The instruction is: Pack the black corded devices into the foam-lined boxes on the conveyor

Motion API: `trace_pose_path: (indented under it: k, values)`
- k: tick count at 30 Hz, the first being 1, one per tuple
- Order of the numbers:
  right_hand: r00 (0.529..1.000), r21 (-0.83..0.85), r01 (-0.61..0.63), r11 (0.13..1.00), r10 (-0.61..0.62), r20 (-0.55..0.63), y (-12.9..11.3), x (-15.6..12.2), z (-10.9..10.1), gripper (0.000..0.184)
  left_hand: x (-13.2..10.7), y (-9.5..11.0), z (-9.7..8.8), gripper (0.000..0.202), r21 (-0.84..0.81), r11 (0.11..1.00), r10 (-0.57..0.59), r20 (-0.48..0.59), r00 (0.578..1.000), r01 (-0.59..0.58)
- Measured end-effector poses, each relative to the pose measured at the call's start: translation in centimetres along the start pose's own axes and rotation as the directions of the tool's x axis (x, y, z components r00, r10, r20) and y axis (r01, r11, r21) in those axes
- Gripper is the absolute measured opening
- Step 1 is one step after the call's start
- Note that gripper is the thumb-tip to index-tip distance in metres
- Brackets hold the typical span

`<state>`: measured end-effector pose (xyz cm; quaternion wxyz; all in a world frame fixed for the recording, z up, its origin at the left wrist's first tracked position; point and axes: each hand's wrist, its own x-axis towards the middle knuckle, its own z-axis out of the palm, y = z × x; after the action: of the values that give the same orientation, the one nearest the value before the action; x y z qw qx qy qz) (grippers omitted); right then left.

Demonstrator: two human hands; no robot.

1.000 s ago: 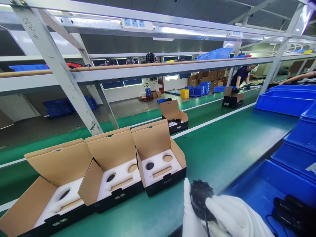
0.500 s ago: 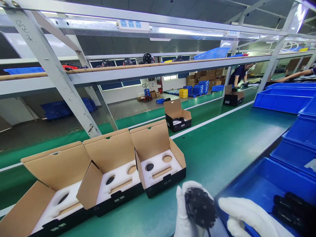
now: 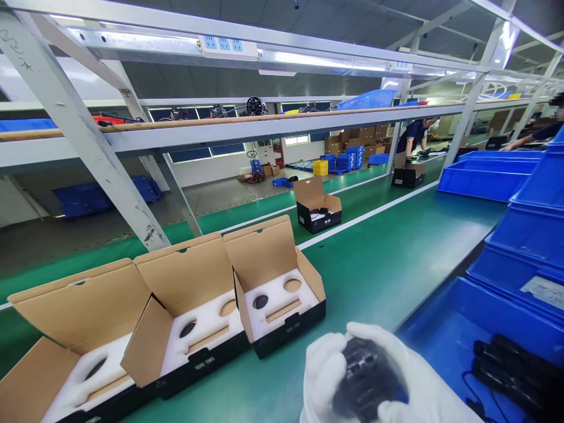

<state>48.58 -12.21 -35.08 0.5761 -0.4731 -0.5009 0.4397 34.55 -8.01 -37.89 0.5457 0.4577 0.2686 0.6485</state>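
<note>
Both my hands wear white gloves and close round a round black ribbed part (image 3: 363,376) at the bottom of the view. My left hand (image 3: 321,376) cups it from the left. My right hand (image 3: 409,382) wraps over its top and right side. Just beyond them on the green belt (image 3: 388,264) stand three open cardboard boxes in a row. The nearest box (image 3: 275,294) holds a white foam insert with two round holes and a slot. The middle box (image 3: 194,317) and the left box (image 3: 74,346) have the same insert.
A blue bin (image 3: 445,329) at my right holds several black parts (image 3: 511,370). More blue bins (image 3: 529,235) are stacked behind it. Another open box (image 3: 317,205) rides farther down the belt. A metal shelf frame (image 3: 101,158) crosses overhead. Other people (image 3: 414,138) work in the distance.
My right hand has come back over the black part and closed on it, and both hands have sunk lower in view. The far box has drifted along the belt.
</note>
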Motion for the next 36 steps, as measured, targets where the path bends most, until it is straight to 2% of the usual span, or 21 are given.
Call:
trace_pose_path:
  k: [2, 4, 6, 8, 10, 14, 18, 23, 25, 27, 29, 30, 31, 32, 33, 34, 35, 36]
  values:
    - [1.0, 0.141, 0.006, 0.99, -0.009, 0.016, 0.9, 0.6, 0.1, 0.048, 0.9, 0.5, -0.5, 0.042, -0.06, 0.996, -0.058, 0.051, 0.997, 0.061]
    - [0.999, 0.322, -0.003, 0.947, -0.011, 0.044, 2.4, 1.1, 0.4, 0.061, 1.7, 0.8, -0.9, 0.048, -0.134, 0.99, -0.032, 0.069, 0.997, 0.041]
    - [0.993, 0.57, -0.087, 0.817, 0.025, 0.115, 3.8, 1.6, 0.8, 0.068, 2.2, 0.9, -1.1, 0.048, -0.173, 0.984, 0.04, 0.072, 0.997, -0.027]
    - [0.976, 0.724, -0.193, 0.662, 0.051, 0.213, 4.6, 1.9, 1.4, 0.067, 2.4, 1.1, -1.4, 0.043, -0.126, 0.989, 0.083, 0.067, 0.994, -0.075]
    - [0.966, 0.737, -0.238, 0.632, 0.075, 0.248, 5.0, 2.1, 1.7, 0.067, 2.3, 1.4, -1.6, 0.032, -0.02, 0.998, 0.06, 0.05, 0.997, -0.059]
    - [0.97, 0.658, -0.235, 0.716, 0.13, 0.205, 5.0, 1.9, 1.6, 0.069, 1.8, 2.5, -1.7, 0.027, 0.115, 0.993, -0.022, 0.046, 0.999, 0.017]
    - [0.964, 0.627, -0.263, 0.733, 0.186, 0.187, 4.7, 1.2, 1.4, 0.07, 1.6, 3.4, -1.6, 0.026, 0.108, 0.994, -0.029, 0.081, 0.996, 0.02]
    - [0.95, 0.628, -0.312, 0.713, 0.243, 0.197, 4.9, 1.2, 2.0, 0.069, 1.2, 3.6, -1.9, 0.03, 0.083, 0.995, -0.062, 0.062, 0.996, 0.057]
    - [0.958, 0.548, -0.28, 0.788, 0.196, 0.207, 5.0, 1.4, 2.3, 0.07, 0.8, 3.5, -1.8, 0.026, 0.137, 0.99, -0.021, 0.05, 0.999, 0.014]
    - [0.971, 0.419, -0.21, 0.883, 0.137, 0.198, 4.3, 1.6, 2.5, 0.07, 0.3, 3.5, -1.4, 0.029, 0.272, 0.959, 0.073, 0.035, 0.997, -0.08]
    - [0.982, 0.236, -0.109, 0.965, 0.068, 0.176, 2.8, 1.6, 2.5, 0.063, 0.3, 3.7, -1.1, 0.052, 0.38, 0.905, 0.188, 0.043, 0.981, -0.19]
    - [0.982, 0.163, -0.07, 0.984, 0.039, 0.184, 1.9, 1.5, 2.3, 0.06, 0.4, 4.0, -1.0, 0.061, 0.38, 0.901, 0.203, 0.056, 0.978, -0.208]
    - [0.979, 0.096, -0.033, 0.995, 0.013, 0.202, 1.0, 1.4, 2.1, 0.059, 0.7, 4.4, -1.0, 0.062, 0.332, 0.927, 0.163, 0.07, 0.984, -0.177]
    - [0.975, 0.014, 0.008, 1.0, -0.011, 0.222, 0.1, 1.5, 1.8, 0.059, 1.1, 4.9, -1.0, 0.057, 0.237, 0.968, 0.06, 0.092, 0.994, -0.08]
    - [0.971, -0.079, 0.069, 0.995, -0.049, 0.233, -0.8, 1.6, 1.5, 0.058, 1.6, 5.6, -1.0, 0.051, 0.125, 0.99, -0.076, 0.132, 0.988, 0.059]
    - [0.968, -0.188, 0.153, 0.97, -0.109, 0.227, -1.5, 1.8, 1.3, 0.058, 2.1, 6.3, -1.1, 0.048, 0.027, 0.979, -0.206, 0.187, 0.961, 0.204]
    - [0.949, -0.335, 0.282, 0.899, -0.211, 0.232, -2.3, 2.2, 1.2, 0.059, 2.6, 6.9, -1.2, 0.048, -0.042, 0.946, -0.303, 0.242, 0.922, 0.322]
    - [0.902, -0.49, 0.43, 0.758, -0.34, 0.265, -3.0, 2.8, 1.3, 0.062, 3.1, 7.5, -1.3, 0.052, -0.094, 0.911, -0.363, 0.281, 0.888, 0.402]
